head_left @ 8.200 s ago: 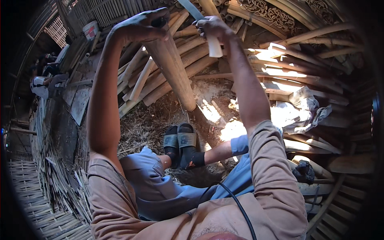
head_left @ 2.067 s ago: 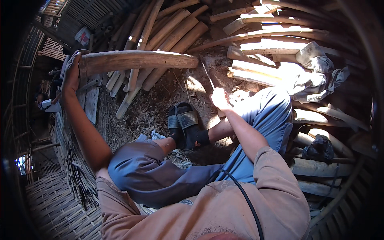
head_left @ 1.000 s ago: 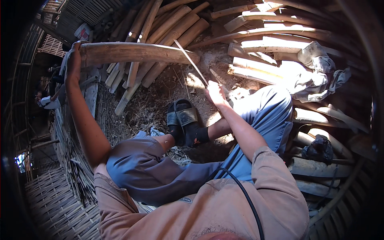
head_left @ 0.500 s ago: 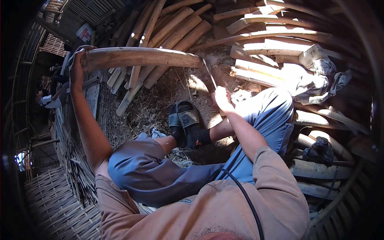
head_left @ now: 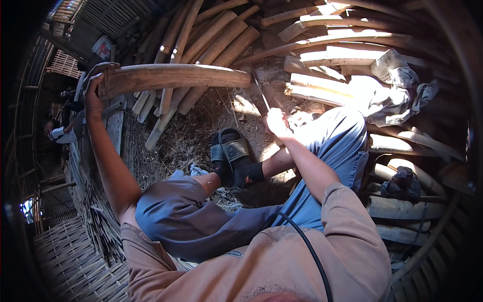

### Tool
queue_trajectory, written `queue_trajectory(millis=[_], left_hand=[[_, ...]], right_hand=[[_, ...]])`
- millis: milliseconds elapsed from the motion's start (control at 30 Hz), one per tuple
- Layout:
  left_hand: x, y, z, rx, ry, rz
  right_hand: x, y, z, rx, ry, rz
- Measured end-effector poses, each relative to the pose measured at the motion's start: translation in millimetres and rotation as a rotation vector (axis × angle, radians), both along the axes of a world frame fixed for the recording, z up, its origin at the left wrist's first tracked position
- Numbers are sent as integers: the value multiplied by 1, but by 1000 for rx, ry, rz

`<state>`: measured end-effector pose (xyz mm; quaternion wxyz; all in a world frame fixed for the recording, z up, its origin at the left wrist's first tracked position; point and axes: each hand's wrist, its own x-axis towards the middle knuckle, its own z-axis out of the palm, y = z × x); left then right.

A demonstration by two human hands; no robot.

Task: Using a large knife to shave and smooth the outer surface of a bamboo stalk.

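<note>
A thick bamboo pole section lies crosswise in front of me, its left end gripped by my left hand. That hand is wrapped round the end, with some fingers hidden behind it. My right hand is closed on the handle of a long thin-bladed knife. The handle itself is hidden in my fist. The blade slants up and left, its tip at the right end of the bamboo; whether it touches I cannot tell.
Several bamboo poles are stacked behind the held piece. Split bamboo lies at the right beside a pale crumpled cloth. A dark plastic bag rests on more bamboo. My sandalled feet are below. Another person sits far left.
The bamboo's right end has dipped slightly and its left end has shifted a little left and down with my left hand. The knife remains at its right end.
</note>
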<state>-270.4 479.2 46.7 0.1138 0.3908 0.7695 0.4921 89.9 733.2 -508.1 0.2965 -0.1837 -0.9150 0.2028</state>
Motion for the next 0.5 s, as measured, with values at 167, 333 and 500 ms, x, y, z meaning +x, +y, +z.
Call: queue_trajectory(millis=[167, 333, 500], left_hand=[[3, -16, -3, 64, -90, 286], [6, -11, -10, 71, -164, 313], [-2, 14, -15, 44, -243, 151]], right_hand=[[-21, -35, 92, -217, 79, 48], [-3, -18, 97, -762, -209, -52], [2, 2, 49, -409, -53, 136]])
